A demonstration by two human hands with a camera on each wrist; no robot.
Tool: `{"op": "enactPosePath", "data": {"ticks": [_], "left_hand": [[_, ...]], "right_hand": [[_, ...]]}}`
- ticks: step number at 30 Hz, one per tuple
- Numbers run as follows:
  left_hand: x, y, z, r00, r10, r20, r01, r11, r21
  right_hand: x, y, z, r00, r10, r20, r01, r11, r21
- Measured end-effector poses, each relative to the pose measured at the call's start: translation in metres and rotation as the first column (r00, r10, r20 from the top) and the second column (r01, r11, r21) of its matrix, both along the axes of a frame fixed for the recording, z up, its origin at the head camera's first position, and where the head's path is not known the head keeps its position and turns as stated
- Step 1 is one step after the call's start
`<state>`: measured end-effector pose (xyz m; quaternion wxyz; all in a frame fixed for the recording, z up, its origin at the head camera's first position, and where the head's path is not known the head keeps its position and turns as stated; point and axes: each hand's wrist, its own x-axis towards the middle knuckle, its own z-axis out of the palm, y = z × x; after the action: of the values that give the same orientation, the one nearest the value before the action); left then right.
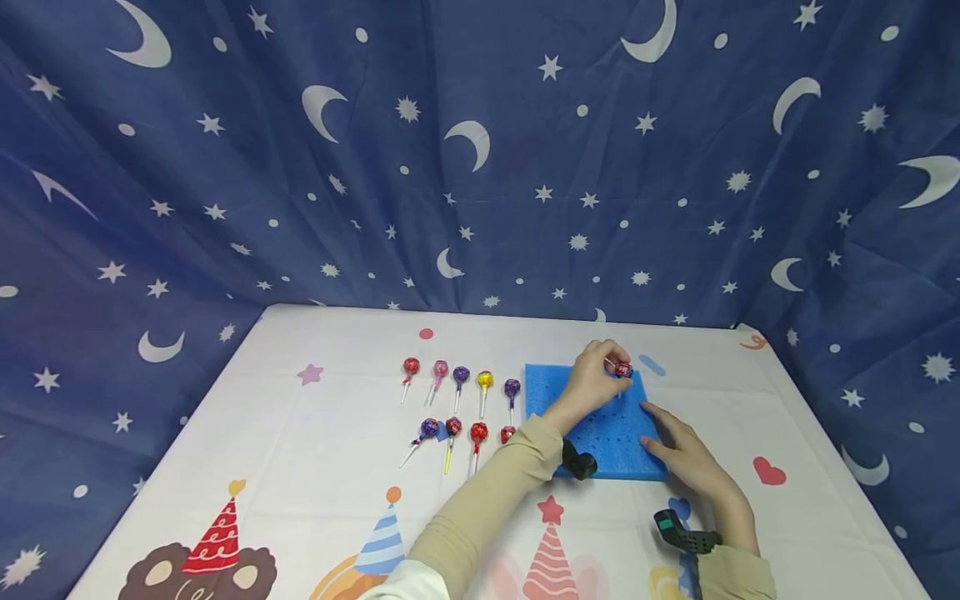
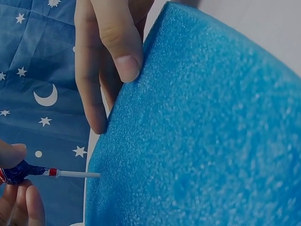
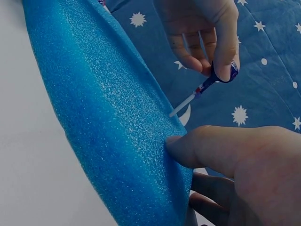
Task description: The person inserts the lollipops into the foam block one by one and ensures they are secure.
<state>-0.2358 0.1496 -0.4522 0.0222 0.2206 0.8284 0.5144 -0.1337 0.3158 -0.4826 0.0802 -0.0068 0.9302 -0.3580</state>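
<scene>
My left hand pinches a lollipop by its wrapped candy end, over the far right part of a blue foam board. In the left wrist view the lollipop's wrapper is dark purple with red, and its white stick points at the foam, tip right at the surface. The right wrist view shows the same stick slanting down to the board near its edge. My right hand rests against the board's right side, its thumb on the edge and its fingers extended along the side.
Left of the board, several wrapped lollipops lie in two rows on the white patterned tablecloth, among them a yellow lollipop and a pink lollipop. My left sleeve partly covers the near row. A blue star-and-moon curtain hangs behind.
</scene>
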Motion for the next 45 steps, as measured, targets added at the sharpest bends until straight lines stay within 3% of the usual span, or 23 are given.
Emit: {"op": "enactPosePath", "data": {"ticks": [8, 15, 36, 45], "left_hand": [[0.001, 0.000, -0.002, 1.000, -0.015, 0.002, 0.015, 1.000, -0.009], [0.005, -0.002, -0.003, 0.999, -0.038, 0.031, 0.036, 0.998, 0.053], [0.010, 0.000, -0.006, 0.999, -0.021, 0.041, 0.019, 0.998, 0.056], [0.013, -0.008, -0.006, 0.999, -0.009, 0.053, 0.004, 0.997, 0.081]], "right_hand": [[0.001, 0.000, -0.001, 1.000, -0.004, 0.010, 0.004, 1.000, -0.010], [0.001, 0.000, 0.000, 1.000, -0.014, 0.016, 0.015, 1.000, -0.026], [0.001, -0.001, 0.001, 1.000, -0.015, 0.013, 0.016, 1.000, -0.021], [0.001, 0.000, 0.000, 1.000, -0.011, 0.004, 0.011, 1.000, -0.019]]}}
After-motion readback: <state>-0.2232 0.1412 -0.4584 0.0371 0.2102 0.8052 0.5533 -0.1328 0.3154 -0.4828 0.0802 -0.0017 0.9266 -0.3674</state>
